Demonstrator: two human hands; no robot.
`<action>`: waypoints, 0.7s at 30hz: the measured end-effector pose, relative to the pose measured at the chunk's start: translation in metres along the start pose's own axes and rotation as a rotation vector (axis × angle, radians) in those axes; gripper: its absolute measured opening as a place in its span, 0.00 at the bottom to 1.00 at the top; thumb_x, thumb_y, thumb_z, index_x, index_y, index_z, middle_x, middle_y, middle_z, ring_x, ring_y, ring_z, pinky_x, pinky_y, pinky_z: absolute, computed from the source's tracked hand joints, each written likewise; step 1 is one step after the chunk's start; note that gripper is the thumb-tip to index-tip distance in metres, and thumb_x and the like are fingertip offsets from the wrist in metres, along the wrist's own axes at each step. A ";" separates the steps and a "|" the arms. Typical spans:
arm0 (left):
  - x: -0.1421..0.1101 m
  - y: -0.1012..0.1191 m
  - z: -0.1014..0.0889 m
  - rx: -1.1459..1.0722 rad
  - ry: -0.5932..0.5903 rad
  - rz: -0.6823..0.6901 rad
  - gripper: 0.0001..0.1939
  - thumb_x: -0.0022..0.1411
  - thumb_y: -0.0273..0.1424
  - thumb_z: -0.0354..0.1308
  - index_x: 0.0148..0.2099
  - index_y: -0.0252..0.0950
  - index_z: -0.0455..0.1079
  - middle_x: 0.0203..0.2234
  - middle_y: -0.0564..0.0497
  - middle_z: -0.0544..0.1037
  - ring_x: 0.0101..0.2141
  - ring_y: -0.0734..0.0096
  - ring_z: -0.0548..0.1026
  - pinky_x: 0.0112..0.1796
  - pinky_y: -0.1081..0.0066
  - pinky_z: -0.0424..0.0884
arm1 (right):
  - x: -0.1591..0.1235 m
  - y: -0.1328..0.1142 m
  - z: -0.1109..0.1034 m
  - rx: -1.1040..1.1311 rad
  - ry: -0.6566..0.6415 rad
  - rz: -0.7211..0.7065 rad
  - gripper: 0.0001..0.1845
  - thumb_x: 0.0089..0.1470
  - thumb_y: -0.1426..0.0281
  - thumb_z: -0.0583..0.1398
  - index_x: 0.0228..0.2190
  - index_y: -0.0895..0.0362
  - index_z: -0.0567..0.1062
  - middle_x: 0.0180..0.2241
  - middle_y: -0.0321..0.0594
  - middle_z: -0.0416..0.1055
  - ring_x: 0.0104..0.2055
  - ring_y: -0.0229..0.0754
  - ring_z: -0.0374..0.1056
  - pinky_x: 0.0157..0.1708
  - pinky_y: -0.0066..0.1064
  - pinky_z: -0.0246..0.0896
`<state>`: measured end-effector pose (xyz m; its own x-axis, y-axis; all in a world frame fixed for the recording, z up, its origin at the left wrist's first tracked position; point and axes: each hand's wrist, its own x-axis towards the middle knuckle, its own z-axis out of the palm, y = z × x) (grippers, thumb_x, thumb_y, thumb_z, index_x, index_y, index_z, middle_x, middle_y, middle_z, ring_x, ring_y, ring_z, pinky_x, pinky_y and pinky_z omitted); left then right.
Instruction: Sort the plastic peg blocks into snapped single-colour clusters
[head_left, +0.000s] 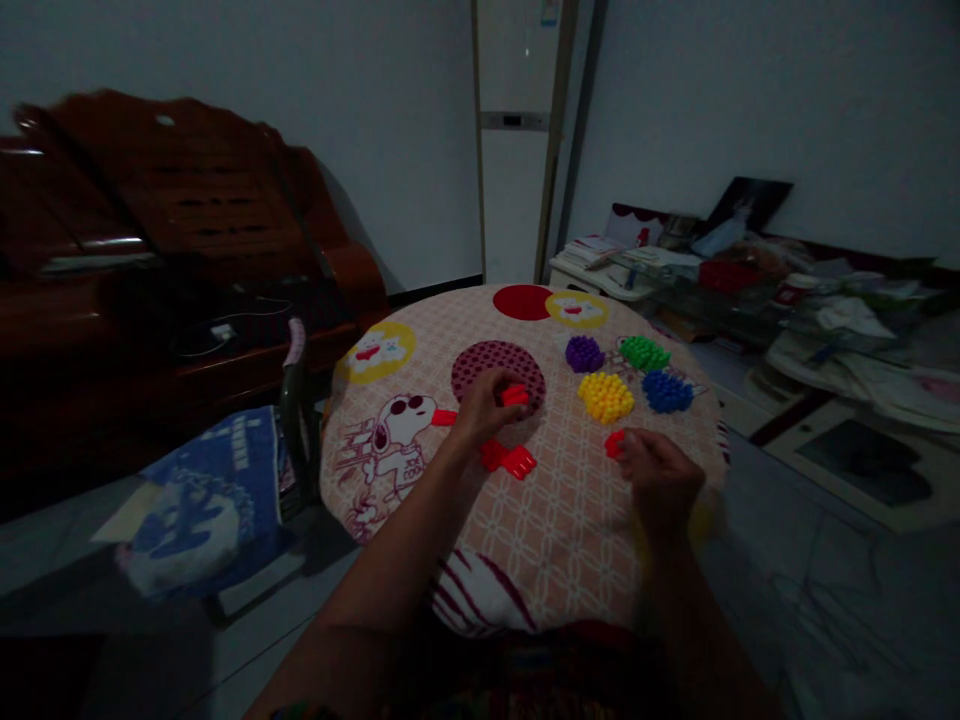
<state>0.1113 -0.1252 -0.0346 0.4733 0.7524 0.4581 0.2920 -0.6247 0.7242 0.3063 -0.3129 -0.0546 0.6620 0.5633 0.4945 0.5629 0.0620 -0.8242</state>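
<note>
My left hand [484, 405] is closed around a few red plastic pieces [514, 395], above the dark red circle printed on the tablecloth. More red plastic pieces [517, 461] lie just below that hand, and another red piece [444, 418] lies to its left. My right hand [660, 478] is closed, its fingertips pinched together at the edge of a small red cluster [615, 444]; what sits between them is hidden. Beyond it are separate piles of small beads or pellets: yellow [606, 398], purple [584, 353], green [645, 352] and blue [667, 391].
A patterned cloth [577, 520] covers the round table. On the left stand a chair [296, 400] with a blue cloth bag [217, 500] and a wooden sofa [195, 210]. To the right, a cluttered low cabinet [750, 400] holds papers and bags.
</note>
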 end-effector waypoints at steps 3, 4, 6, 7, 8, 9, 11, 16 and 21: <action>-0.011 0.024 0.027 -0.027 -0.093 0.173 0.13 0.55 0.29 0.67 0.43 0.35 0.71 0.37 0.50 0.77 0.37 0.68 0.75 0.40 0.69 0.72 | -0.008 -0.017 0.021 0.259 -0.176 0.179 0.23 0.55 0.52 0.62 0.37 0.60 0.79 0.26 0.40 0.77 0.23 0.40 0.72 0.19 0.28 0.66; -0.015 0.029 0.034 -0.050 -0.136 0.223 0.11 0.57 0.31 0.66 0.42 0.35 0.71 0.36 0.50 0.77 0.36 0.69 0.74 0.38 0.69 0.72 | -0.010 -0.019 0.026 0.308 -0.214 0.209 0.24 0.56 0.51 0.62 0.39 0.60 0.79 0.26 0.40 0.77 0.23 0.40 0.72 0.19 0.28 0.67; -0.021 0.036 0.043 -0.117 -0.216 0.301 0.10 0.60 0.34 0.65 0.42 0.36 0.70 0.35 0.50 0.77 0.35 0.70 0.74 0.37 0.70 0.72 | -0.013 -0.019 0.033 0.348 -0.262 0.219 0.25 0.57 0.51 0.60 0.42 0.59 0.79 0.28 0.40 0.78 0.23 0.39 0.72 0.20 0.29 0.69; -0.023 0.038 0.046 -0.158 -0.244 0.325 0.10 0.61 0.35 0.64 0.42 0.35 0.71 0.35 0.49 0.77 0.36 0.69 0.74 0.37 0.71 0.72 | -0.014 -0.017 0.034 0.343 -0.270 0.203 0.24 0.58 0.51 0.60 0.43 0.59 0.79 0.29 0.40 0.78 0.24 0.40 0.73 0.22 0.29 0.70; -0.025 0.039 0.047 -0.203 -0.266 0.342 0.11 0.62 0.36 0.63 0.43 0.35 0.71 0.36 0.48 0.77 0.37 0.69 0.75 0.37 0.70 0.73 | -0.014 -0.015 0.034 0.324 -0.264 0.179 0.23 0.59 0.52 0.60 0.43 0.58 0.79 0.30 0.41 0.79 0.25 0.40 0.73 0.23 0.30 0.71; -0.026 0.041 0.047 -0.251 -0.284 0.351 0.11 0.63 0.36 0.62 0.43 0.35 0.72 0.37 0.47 0.77 0.39 0.68 0.76 0.38 0.70 0.74 | -0.014 -0.013 0.033 0.297 -0.247 0.151 0.22 0.59 0.53 0.59 0.42 0.58 0.79 0.31 0.41 0.79 0.26 0.40 0.74 0.25 0.30 0.72; -0.027 0.045 0.045 -0.337 -0.322 0.355 0.11 0.65 0.37 0.61 0.44 0.35 0.73 0.39 0.45 0.78 0.41 0.67 0.77 0.40 0.70 0.75 | -0.014 -0.010 0.030 0.226 -0.206 0.087 0.19 0.60 0.55 0.59 0.40 0.57 0.80 0.32 0.42 0.80 0.30 0.42 0.75 0.29 0.31 0.73; -0.023 0.048 0.034 -0.406 -0.317 0.365 0.13 0.67 0.38 0.60 0.48 0.36 0.77 0.44 0.42 0.80 0.46 0.64 0.78 0.46 0.66 0.76 | -0.003 -0.007 0.012 0.045 -0.144 -0.053 0.16 0.61 0.59 0.59 0.41 0.56 0.81 0.36 0.45 0.81 0.36 0.46 0.78 0.37 0.35 0.74; -0.014 0.028 0.023 -0.393 -0.130 0.241 0.14 0.64 0.39 0.63 0.48 0.35 0.78 0.44 0.43 0.81 0.45 0.63 0.79 0.46 0.66 0.77 | 0.028 0.009 -0.029 -0.231 0.064 -0.109 0.21 0.59 0.60 0.57 0.45 0.60 0.80 0.38 0.49 0.81 0.36 0.47 0.77 0.40 0.37 0.72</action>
<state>0.1319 -0.1581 -0.0323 0.5959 0.5482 0.5868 -0.1635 -0.6326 0.7570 0.3440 -0.3208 -0.0399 0.6169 0.5096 0.5998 0.7260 -0.0741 -0.6837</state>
